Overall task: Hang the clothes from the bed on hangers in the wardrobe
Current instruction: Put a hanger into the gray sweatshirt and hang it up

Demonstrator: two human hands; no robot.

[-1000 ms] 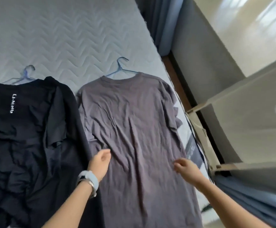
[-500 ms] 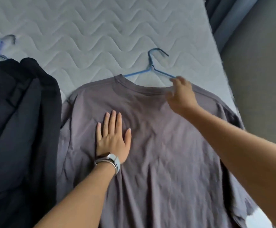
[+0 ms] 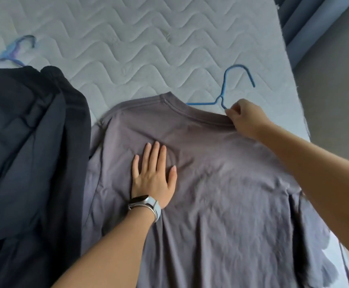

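A grey T-shirt (image 3: 221,194) lies flat on the quilted mattress (image 3: 138,42), neck away from me. A blue wire hanger (image 3: 224,88) sticks out of its collar, hook up and to the right. My right hand (image 3: 246,119) pinches the hanger's right shoulder wire at the collar edge. My left hand (image 3: 153,175), with a watch on the wrist, rests flat on the shirt's upper back, fingers spread. A black garment (image 3: 30,152) lies crumpled to the left with a second blue hanger (image 3: 13,53) at its top.
The mattress edge runs down the right side, with grey floor (image 3: 335,100) beyond it. A blue curtain or panel (image 3: 306,23) stands at the top right corner.
Both hands went from the shirt's lower part up to its top; the left now presses flat on the back, the right has closed on the hanger wire at the collar.
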